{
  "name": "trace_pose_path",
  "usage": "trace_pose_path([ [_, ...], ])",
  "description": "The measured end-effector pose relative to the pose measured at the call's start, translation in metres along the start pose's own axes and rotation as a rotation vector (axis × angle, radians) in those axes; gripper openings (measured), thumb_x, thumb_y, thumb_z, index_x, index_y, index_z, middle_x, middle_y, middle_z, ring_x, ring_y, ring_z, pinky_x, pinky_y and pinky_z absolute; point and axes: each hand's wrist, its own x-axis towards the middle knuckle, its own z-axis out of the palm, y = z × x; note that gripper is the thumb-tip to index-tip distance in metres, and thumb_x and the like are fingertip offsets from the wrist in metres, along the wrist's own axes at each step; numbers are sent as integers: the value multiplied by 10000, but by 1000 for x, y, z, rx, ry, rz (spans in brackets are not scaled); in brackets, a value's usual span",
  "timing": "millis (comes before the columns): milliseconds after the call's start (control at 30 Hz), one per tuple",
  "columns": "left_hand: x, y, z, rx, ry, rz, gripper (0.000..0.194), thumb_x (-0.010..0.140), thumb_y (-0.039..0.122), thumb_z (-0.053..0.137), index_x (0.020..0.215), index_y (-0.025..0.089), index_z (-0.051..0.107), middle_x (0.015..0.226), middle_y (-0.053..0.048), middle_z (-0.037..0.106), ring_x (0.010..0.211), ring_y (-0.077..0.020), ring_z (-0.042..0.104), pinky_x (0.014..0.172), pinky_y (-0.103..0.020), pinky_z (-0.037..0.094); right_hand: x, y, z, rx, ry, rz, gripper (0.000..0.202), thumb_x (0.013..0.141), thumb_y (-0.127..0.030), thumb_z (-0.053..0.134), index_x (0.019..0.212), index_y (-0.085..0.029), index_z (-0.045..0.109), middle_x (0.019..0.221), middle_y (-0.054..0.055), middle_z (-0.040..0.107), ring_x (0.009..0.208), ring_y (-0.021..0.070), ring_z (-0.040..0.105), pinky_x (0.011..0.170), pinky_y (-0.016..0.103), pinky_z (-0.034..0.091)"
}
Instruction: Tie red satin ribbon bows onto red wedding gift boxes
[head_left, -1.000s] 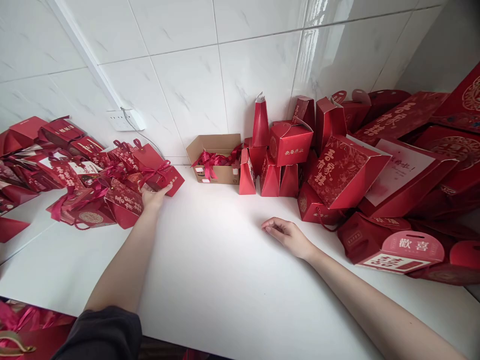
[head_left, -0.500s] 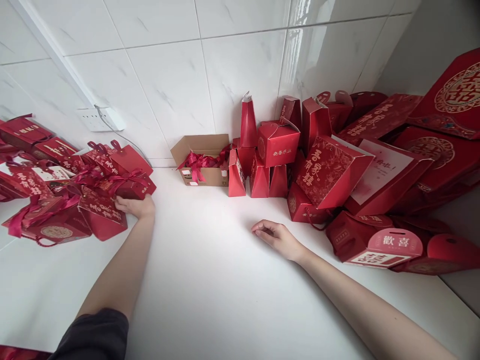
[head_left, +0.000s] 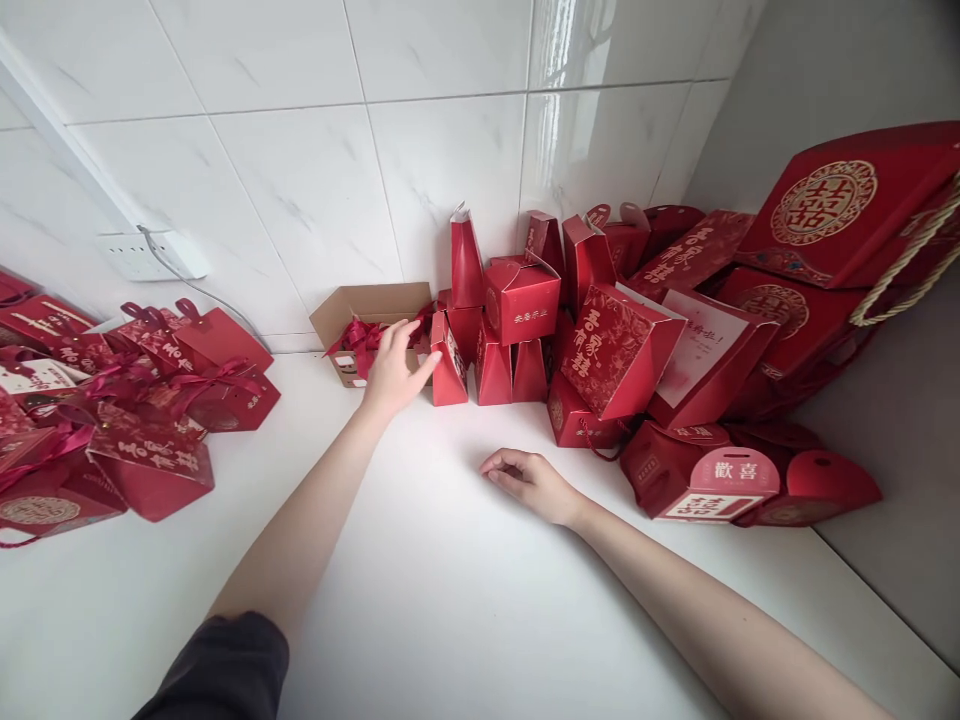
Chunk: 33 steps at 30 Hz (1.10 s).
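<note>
My left hand [head_left: 394, 375] is open, fingers spread, in front of the cardboard box [head_left: 328, 312]. Crimson ribbon [head_left: 364, 335] lies inside that box, partly covered by the hand. The thumb points at a slim red gift box [head_left: 451, 375] that tapers upward; whether they touch I cannot tell. On the white table my right hand [head_left: 531, 482] rests on its side, fingers loosely curled in towards the thumb, with nothing in them. Behind it are more tapered red boxes [head_left: 493, 372], and a squarish red gift box [head_left: 523, 303] sits on top of them.
Red boxes with crimson bows [head_left: 232, 390] crowd the left side. At right, printed red gift boxes [head_left: 626, 350] lean in a pile, with a large red box [head_left: 832, 210] and a cream rope [head_left: 900, 268] above. A wall socket [head_left: 150, 256] with a cable is at the back.
My left hand has come away from the red boxes at the left and moved right to the cardboard box, fingers now spread. The view has turned right. My right hand keeps its curled pose.
</note>
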Motion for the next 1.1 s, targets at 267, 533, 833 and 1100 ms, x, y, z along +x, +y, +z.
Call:
trace_pose_path([
  [267, 9, -1, 23, -36, 83, -182, 435, 818, 371, 631, 1231, 234, 647, 1203, -79, 686, 1178, -284, 593, 1047, -402, 414, 3, 4, -3, -6, -15, -19, 252, 931, -374, 515, 1008, -203, 681, 970, 44, 694, 856, 176, 617, 806, 307, 480],
  [533, 20, -7, -24, -160, -90, -346, 282, 766, 362, 635, 923, 166, 765, 909, -83, 770, 873, -254, 717, 793, -362, 581, 4, 3, -4, 8, 57, -38, 239, 940, -371, 504, 956, -199, 669, 915, 48, 688, 826, 177, 626, 767, 311, 495],
  [833, 10, 49, -70, -299, -916, -414, 299, 690, 433, 781, 900, 221, 806, 961, -76, 769, 1011, -246, 685, 782, -301, 593, 2, -2, -4, 29, 324, -121, 547, 844, -415, 672, 1308, -263, 426, 1370, 103, 493, 1219, 246, 516, 982, 406, 477],
  [1100, 11, 57, -71, -330, -1170, -209, 274, 744, 367, 751, 986, 245, 791, 1027, -60, 760, 1021, -252, 681, 861, -325, 558, 1, -2, -3, 129, 314, -149, 752, 797, -366, 744, 1427, -308, 338, 1498, 89, 418, 1358, 267, 436, 1128, 474, 381],
])
